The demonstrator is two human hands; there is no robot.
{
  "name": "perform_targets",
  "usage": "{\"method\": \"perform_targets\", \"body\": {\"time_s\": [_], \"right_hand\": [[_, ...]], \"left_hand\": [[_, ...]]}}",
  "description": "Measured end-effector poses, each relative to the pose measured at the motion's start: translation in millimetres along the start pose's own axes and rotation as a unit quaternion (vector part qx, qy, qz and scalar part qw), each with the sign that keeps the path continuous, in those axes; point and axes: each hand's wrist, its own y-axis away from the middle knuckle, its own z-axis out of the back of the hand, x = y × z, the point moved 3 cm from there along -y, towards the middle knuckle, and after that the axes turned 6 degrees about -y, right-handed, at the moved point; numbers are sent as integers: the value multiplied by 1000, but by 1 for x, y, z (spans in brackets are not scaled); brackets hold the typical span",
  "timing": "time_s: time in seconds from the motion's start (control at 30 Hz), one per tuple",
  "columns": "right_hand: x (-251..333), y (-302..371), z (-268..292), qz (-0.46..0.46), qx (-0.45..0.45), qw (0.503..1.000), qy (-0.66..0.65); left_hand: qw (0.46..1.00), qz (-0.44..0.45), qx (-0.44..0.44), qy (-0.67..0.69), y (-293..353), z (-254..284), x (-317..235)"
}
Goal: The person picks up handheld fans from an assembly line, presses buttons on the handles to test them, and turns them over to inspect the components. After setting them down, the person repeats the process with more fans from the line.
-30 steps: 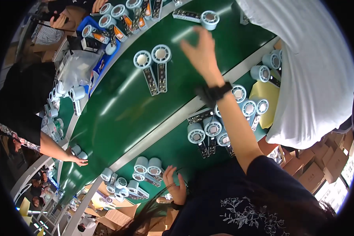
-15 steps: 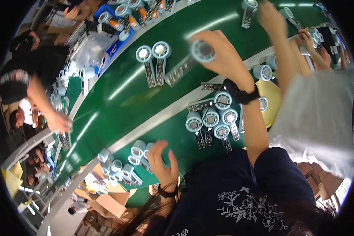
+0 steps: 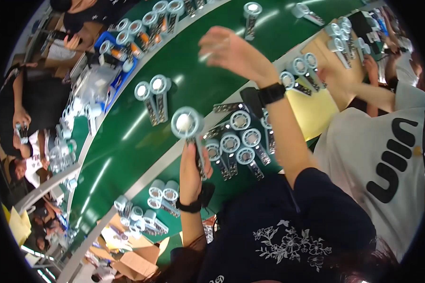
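Note:
My left hand [image 3: 191, 172] is closed round the handle of a light blue handheld fan body [image 3: 186, 123], held upright with its round ring head on top and its open handle showing electronic parts. My right hand [image 3: 236, 54] is stretched over the green conveyor belt [image 3: 127, 99], fingers extended and somewhat blurred, with nothing seen in it. Two similar fan bodies [image 3: 152, 96] lie side by side on the belt, left of the held one. Under my right forearm, a cluster of several more fan bodies [image 3: 230, 142] rests on the near green worktop.
Further fan bodies [image 3: 163, 194] lie at the near left, beside an open cardboard box [image 3: 137, 262]. A yellow sheet [image 3: 311, 113] is right of my right forearm, next to a co-worker in a grey shirt [image 3: 378, 146]. Across the belt stands a blue tray [image 3: 105, 40].
The fan body my right hand held is gone from it; my left hand, empty before, now grips one. My right hand appears farther left and up. The pair on the belt appears farther left.

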Motion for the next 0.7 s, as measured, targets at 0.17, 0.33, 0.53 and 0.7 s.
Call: {"method": "perform_targets", "body": {"time_s": [0.17,0.33,0.53,0.7], "right_hand": [[-2,-19,182,119,-597,735,297],[-10,-48,187,-12,-599,512,615],[-17,-15,23,81,-365,901,222],[-39,64,-162,-32,-128,987,87]], "left_hand": [[994,63,-17,83,22,19,45],[991,72,-60,94,39,22,49],[986,27,-66,148,67,22,42],[978,-86,-65,178,106,29,34]]}}
